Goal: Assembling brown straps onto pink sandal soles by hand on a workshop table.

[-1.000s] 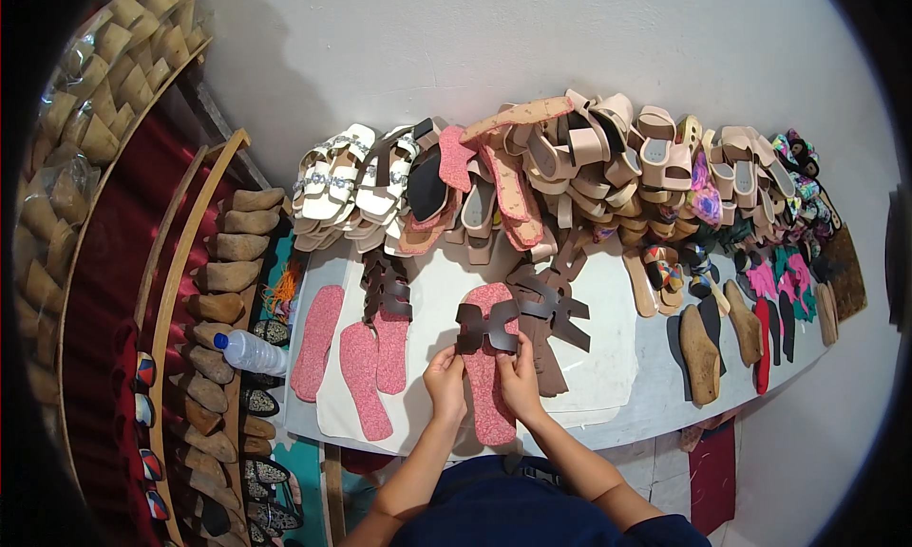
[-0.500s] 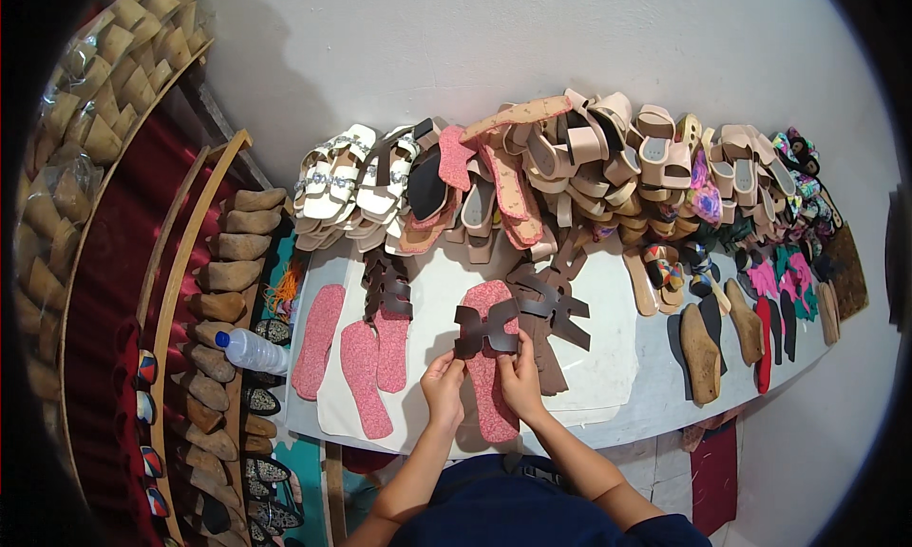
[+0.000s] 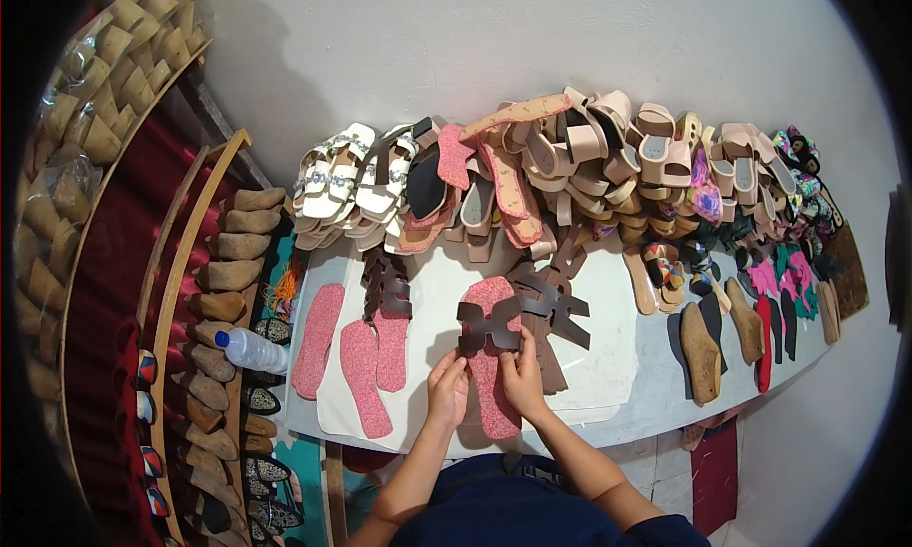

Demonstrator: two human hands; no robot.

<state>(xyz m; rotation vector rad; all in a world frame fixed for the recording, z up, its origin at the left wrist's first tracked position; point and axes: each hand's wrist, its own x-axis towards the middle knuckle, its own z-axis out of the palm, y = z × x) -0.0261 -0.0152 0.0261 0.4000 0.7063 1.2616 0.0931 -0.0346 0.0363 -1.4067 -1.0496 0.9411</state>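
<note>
A dark brown cut-out sandal strap (image 3: 489, 327) lies across the upper half of a pink speckled insole (image 3: 494, 395). Its left lower edge is pinched by my left hand (image 3: 447, 387), whose fingertips meet beside the insole. On the other side my right hand (image 3: 522, 381) grips the strap's right end, thumb along the insole's edge. To the left, another insole (image 3: 366, 376) overlaps one with a dark brown strap (image 3: 388, 289) on its upper end, and a further pink insole (image 3: 318, 343) lies beyond. More loose brown straps (image 3: 556, 310) are stacked right of my hands.
White sandals (image 3: 332, 177) and beige heeled sandals (image 3: 655, 153) are heaped along the wall. Wooden shoe lasts (image 3: 700, 357) lie at the table's right; more lasts (image 3: 237, 248) line the left rack. A capped plastic bottle (image 3: 256, 351) juts toward the table's left edge.
The strap has shifted slightly right and its ends sit closer around the insole. My left hand has moved a little to the right; my right hand is almost in the same place.
</note>
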